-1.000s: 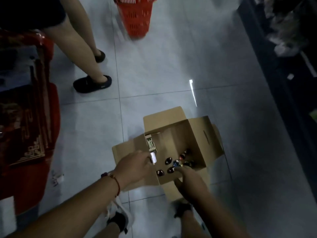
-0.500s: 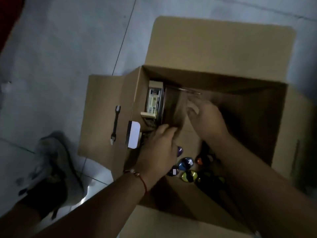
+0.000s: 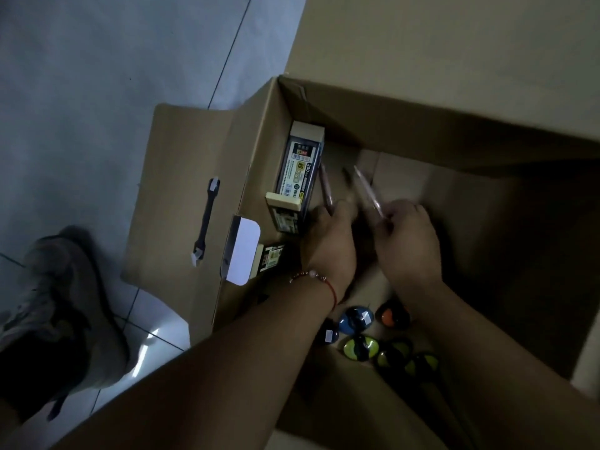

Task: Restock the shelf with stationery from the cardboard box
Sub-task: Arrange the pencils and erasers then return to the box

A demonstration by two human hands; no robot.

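Down inside the cardboard box (image 3: pixel 422 131), both forearms reach; left hand (image 3: pixel 328 241) and right hand (image 3: pixel 406 238) each grip a pen (image 3: pixel 326 188).

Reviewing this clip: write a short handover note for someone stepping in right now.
Left hand grips one pen; right hand grips another pen, both inside the cardboard box.
Labelled packs stand against the box's left wall; coloured round items lie on its floor near the forearms.
Done: two pens picked up.
Left: carry them to the shelf, which is out of view, then the remaining stock.
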